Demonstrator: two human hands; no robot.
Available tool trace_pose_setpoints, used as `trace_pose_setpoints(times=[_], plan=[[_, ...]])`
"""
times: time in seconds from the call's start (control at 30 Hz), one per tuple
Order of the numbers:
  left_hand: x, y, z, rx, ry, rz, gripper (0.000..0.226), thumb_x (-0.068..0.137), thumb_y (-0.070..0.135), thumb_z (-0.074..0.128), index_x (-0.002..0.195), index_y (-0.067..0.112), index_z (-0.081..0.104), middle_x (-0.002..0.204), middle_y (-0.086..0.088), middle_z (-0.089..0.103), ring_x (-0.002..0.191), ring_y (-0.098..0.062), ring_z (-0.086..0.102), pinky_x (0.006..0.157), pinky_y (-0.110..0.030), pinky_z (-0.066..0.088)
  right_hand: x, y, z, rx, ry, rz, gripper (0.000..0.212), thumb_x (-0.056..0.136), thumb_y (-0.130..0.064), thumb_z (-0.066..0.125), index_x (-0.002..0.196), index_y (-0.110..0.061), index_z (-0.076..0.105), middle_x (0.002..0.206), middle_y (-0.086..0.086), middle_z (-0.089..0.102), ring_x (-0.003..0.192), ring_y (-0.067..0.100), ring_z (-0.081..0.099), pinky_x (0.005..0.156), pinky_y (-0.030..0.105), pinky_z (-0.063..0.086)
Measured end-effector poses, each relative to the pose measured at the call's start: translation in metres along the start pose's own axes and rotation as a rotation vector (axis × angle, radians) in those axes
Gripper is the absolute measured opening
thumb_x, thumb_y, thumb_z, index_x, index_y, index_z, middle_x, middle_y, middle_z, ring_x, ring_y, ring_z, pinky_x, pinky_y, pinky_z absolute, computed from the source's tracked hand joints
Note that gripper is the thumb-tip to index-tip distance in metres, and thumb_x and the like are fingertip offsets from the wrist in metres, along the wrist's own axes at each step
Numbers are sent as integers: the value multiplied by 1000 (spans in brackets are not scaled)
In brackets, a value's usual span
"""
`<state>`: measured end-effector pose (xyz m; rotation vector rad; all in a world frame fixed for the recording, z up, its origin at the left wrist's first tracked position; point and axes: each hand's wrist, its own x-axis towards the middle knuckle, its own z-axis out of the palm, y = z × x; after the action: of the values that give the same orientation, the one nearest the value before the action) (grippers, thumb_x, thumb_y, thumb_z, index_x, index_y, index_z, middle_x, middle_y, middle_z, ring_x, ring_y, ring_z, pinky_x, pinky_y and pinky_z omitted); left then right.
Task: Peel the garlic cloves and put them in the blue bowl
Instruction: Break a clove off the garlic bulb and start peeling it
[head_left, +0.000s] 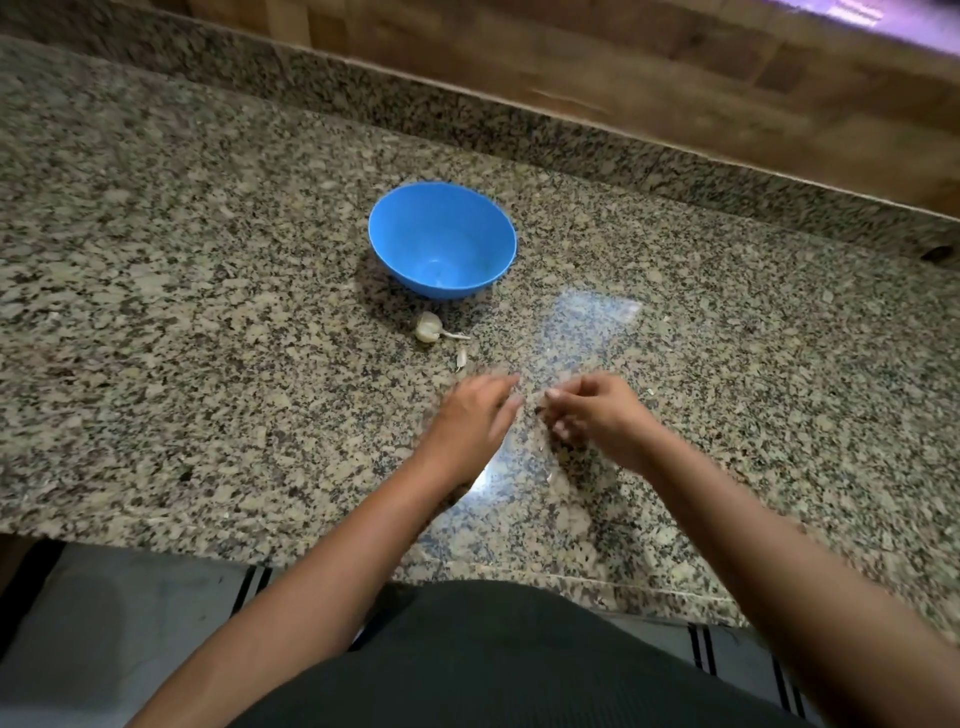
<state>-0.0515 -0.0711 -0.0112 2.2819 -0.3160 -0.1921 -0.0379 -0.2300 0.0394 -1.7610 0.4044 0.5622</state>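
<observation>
A blue bowl stands upright on the granite counter, and its inside looks empty. Just in front of it lies a garlic bulb with a thin stalk, and a loose clove lies a little nearer to me. My left hand hovers low over the counter near that clove, blurred, with its fingers stretched out. My right hand is beside it with the fingers curled in; something small and pale shows at the fingertips, but blur hides what it is.
The speckled granite counter has a raised back ledge with a wooden wall behind. Its front edge runs just before my body. Small bits of garlic skin lie near my hands.
</observation>
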Motion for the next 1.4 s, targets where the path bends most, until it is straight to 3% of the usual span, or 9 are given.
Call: trace_pose_setpoints(times=[0.07,0.17,0.3,0.4,0.53,0.7,0.9,1.07,1.4], plan=[[5,12,-7,-291,-74,-63,37,97,32,44,131,19,51,122,3,59,105,-7,55,86,-19,44,-7,-1,4,403,-88,13,13,90,-3,51,90,6,60,75,12,64,59,13,57,57,20,52],[12,22,-14,-550,-68,-106,20,95,31,50,104,17,62,92,1,67,81,-14,63,67,-28,53,-15,-5,14,625,-120,-31,16,91,-2,49,88,6,63,79,12,67,63,13,59,59,19,52],[17,27,-22,-496,-94,-34,12,96,27,49,86,23,54,86,-13,63,73,-23,57,71,-49,52,-17,-8,12,684,-110,-56,15,84,-10,59,88,4,62,82,11,67,63,13,61,57,19,53],[20,32,-26,-384,-56,43,18,99,23,43,82,20,50,76,-4,56,67,-16,50,60,-37,46,-20,-9,7,648,-166,-77,16,76,-8,61,87,3,62,79,12,66,64,15,61,59,20,55],[20,31,-25,-156,44,155,19,99,14,39,82,15,45,74,6,46,65,-3,41,56,-14,32,-22,-11,5,523,-175,-113,11,81,-3,58,90,3,60,76,13,63,60,17,60,59,22,55],[23,29,-22,-128,97,152,21,98,13,43,77,16,45,74,7,47,64,-2,42,55,-14,32,-21,-11,14,305,-16,-263,14,85,-2,57,98,2,59,82,10,66,64,16,62,63,24,54],[20,29,-25,-444,206,48,11,88,15,63,80,18,56,74,4,61,64,-1,56,58,-14,47,-24,-5,15,737,-111,-168,14,82,7,55,91,7,65,81,15,69,68,20,66,66,24,58],[21,21,-20,-741,114,-44,4,85,10,66,86,11,61,89,-14,66,85,-26,65,78,-36,56,-23,-4,18,850,-123,-115,14,81,12,52,88,9,64,81,19,70,70,23,69,66,26,58],[20,21,-9,-513,73,-96,19,96,10,48,80,20,50,80,1,56,71,-10,54,64,-23,48,-16,3,24,800,-39,-92,15,82,14,53,94,15,61,82,21,68,69,25,68,65,27,59]])
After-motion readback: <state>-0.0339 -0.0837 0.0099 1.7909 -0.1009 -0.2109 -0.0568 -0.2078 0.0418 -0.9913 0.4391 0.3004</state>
